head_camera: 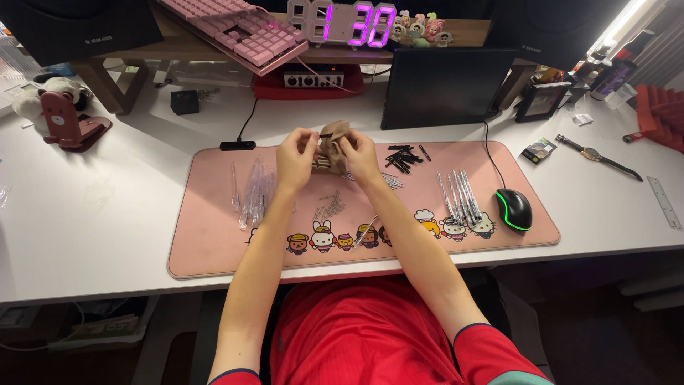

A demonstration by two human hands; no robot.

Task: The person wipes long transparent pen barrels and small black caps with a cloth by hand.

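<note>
Both my hands are raised over the middle of a pink desk mat (214, 242). My left hand (296, 158) and my right hand (360, 157) together hold a small tan paper packet (332, 146) between the fingertips. On the mat to the left lie several clear pen barrels (255, 191). Thin pen refills (329, 208) lie scattered below my hands. A pile of small black pen parts (402, 157) sits just right of my right hand, and several assembled clear pens (459, 196) lie further right.
A black mouse with a green glow (514, 208) rests at the mat's right end. A black tablet (445, 87) leans at the back, beside a pink keyboard (239, 30) and a digital clock (342, 23). A wristwatch (597, 155) and a ruler (665, 203) lie far right; a pink stand (65, 121) far left.
</note>
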